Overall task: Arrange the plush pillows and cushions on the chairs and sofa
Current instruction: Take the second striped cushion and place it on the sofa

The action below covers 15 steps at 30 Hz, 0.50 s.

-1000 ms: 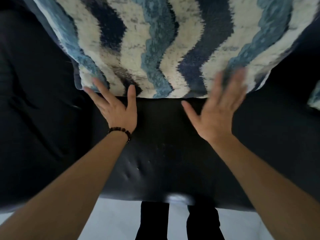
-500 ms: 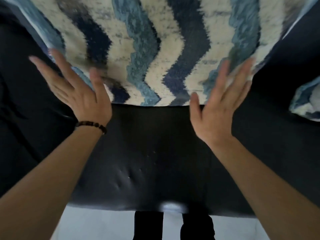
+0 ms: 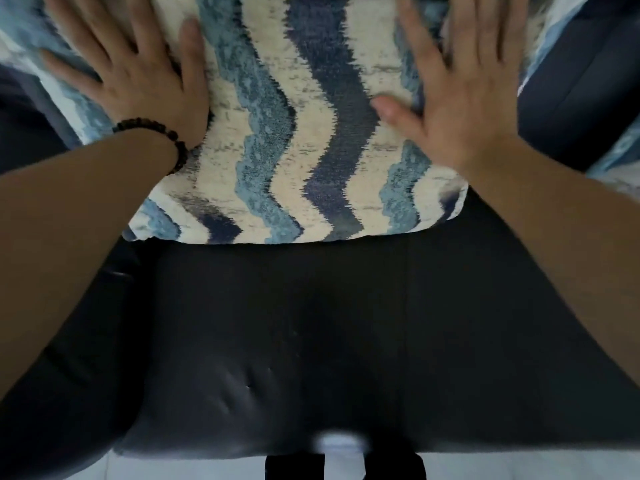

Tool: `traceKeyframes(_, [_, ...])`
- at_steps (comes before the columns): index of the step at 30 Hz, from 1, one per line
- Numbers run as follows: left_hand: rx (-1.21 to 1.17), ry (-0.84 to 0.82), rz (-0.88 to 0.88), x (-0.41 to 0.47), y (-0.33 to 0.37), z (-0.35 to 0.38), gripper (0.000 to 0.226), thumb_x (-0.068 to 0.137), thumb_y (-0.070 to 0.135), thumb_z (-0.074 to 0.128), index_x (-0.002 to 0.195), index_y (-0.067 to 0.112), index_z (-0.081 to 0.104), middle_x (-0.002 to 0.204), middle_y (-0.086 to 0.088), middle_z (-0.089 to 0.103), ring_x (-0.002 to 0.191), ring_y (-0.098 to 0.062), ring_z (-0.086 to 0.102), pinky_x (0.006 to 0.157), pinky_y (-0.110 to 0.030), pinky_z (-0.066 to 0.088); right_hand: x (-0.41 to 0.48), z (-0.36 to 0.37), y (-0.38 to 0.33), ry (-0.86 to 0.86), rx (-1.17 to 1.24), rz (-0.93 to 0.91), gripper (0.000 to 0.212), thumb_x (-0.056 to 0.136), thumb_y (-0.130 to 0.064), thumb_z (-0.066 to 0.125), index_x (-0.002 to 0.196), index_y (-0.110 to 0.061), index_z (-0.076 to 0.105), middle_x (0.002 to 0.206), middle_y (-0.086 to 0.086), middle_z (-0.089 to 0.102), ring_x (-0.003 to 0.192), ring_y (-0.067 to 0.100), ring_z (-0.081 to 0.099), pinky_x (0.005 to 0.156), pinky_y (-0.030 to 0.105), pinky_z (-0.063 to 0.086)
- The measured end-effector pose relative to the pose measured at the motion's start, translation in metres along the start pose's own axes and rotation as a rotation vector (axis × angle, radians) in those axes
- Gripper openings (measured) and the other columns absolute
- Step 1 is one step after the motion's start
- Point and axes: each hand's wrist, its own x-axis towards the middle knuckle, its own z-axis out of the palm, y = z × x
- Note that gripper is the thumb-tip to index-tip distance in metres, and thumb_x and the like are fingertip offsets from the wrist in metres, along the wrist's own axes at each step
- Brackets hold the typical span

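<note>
A plush cushion (image 3: 298,133) with wavy blue, navy and cream stripes stands against the back of a black leather sofa (image 3: 311,323). My left hand (image 3: 138,71), with a dark bead bracelet at the wrist, lies flat with spread fingers on the cushion's left part. My right hand (image 3: 453,81) is flat with straight fingers over the cushion's right part, blurred by motion. Neither hand grips anything. The cushion's top edge is out of frame.
A second cushion (image 3: 620,161) of the same pattern shows at the right edge. The sofa's dark seat fills the lower half. White floor (image 3: 519,465) and my dark trouser legs (image 3: 294,467) show below the seat's front edge.
Both hands have moved up from the cushion's lower edge onto its face. The view has come closer to the cushion.
</note>
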Motion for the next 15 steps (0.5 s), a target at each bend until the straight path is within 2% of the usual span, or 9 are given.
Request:
traceKeyframes(2, [0.003,-0.009,0.011,-0.002,-0.004,-0.001,0.076,0.097,0.068,0.001,0.161,0.029,0.006,0.168,-0.019,0.006,0.155,-0.042,0.005,0.115,-0.073,0.004,-0.015,0.006,-0.032,0.141,0.052,0.072,0.088,0.099,-0.074,0.018,0.160,-0.011,0.011,0.163,0.032,0.007,0.152,0.047,0.010,0.122,0.062,0.002])
traceKeyframes(4, [0.021,0.022,0.018,-0.003,-0.004,0.000,0.074,0.098,0.067,0.002,0.161,0.029,0.005,0.168,-0.020,0.006,0.155,-0.042,0.005,0.116,-0.073,0.003,-0.038,0.025,-0.075,0.210,0.103,-0.150,0.085,0.100,-0.069,0.030,0.159,-0.016,-0.001,0.164,0.025,-0.019,0.153,0.043,-0.005,0.121,0.059,-0.008])
traceKeyframes(5, [0.023,0.036,0.019,-0.003,-0.003,0.000,0.073,0.099,0.067,0.003,0.161,0.029,0.005,0.168,-0.020,0.006,0.155,-0.042,0.005,0.116,-0.073,0.002,-0.049,0.038,-0.092,0.207,0.109,-0.304,0.083,0.100,-0.067,0.035,0.159,-0.020,-0.001,0.165,0.020,-0.021,0.154,0.041,-0.006,0.122,0.055,-0.011])
traceKeyframes(7, [0.019,0.044,0.021,-0.005,-0.002,0.001,0.073,0.099,0.066,0.006,0.161,0.028,0.006,0.168,-0.021,0.006,0.155,-0.042,0.005,0.115,-0.073,0.001,-0.061,0.062,-0.103,0.207,0.051,-0.509,0.077,0.101,-0.065,0.039,0.161,-0.025,0.011,0.169,0.016,-0.008,0.155,0.036,0.005,0.123,0.051,-0.009])
traceKeyframes(10, [-0.002,0.038,0.043,-0.005,-0.007,0.002,0.072,0.100,0.065,0.008,0.161,0.027,0.005,0.168,-0.021,0.005,0.155,-0.041,0.004,0.115,-0.073,0.000,-0.050,0.084,-0.068,0.260,-0.108,-0.620,0.079,0.100,-0.070,0.031,0.161,-0.027,0.008,0.165,0.013,-0.016,0.155,0.029,-0.007,0.124,0.043,-0.005])
traceKeyframes(12, [-0.016,0.021,0.048,-0.007,-0.006,0.000,0.072,0.100,0.065,0.009,0.161,0.028,0.005,0.168,-0.020,0.004,0.155,-0.041,0.003,0.115,-0.073,0.000,-0.054,0.088,-0.030,0.264,-0.159,-0.614,0.078,0.100,-0.070,0.034,0.161,-0.028,0.012,0.167,0.012,-0.012,0.156,0.027,-0.002,0.125,0.040,0.004])
traceKeyframes(14, [-0.034,-0.004,0.051,-0.007,-0.006,-0.005,0.071,0.100,0.065,0.010,0.161,0.028,0.005,0.168,-0.020,0.003,0.155,-0.041,0.002,0.116,-0.073,0.000,-0.077,0.088,-0.004,0.268,-0.164,-0.518,0.075,0.100,-0.066,0.041,0.160,-0.026,0.023,0.168,0.014,-0.002,0.155,0.030,0.016,0.125,0.044,0.014])
traceKeyframes(15, [-0.054,-0.013,0.057,-0.007,-0.007,-0.009,0.071,0.101,0.065,0.011,0.161,0.028,0.005,0.168,-0.020,0.003,0.155,-0.041,0.002,0.116,-0.072,-0.001,-0.092,0.087,0.001,0.250,-0.152,-0.447,0.074,0.101,-0.063,0.044,0.160,-0.024,0.024,0.168,0.016,-0.003,0.155,0.033,0.015,0.125,0.047,0.014])
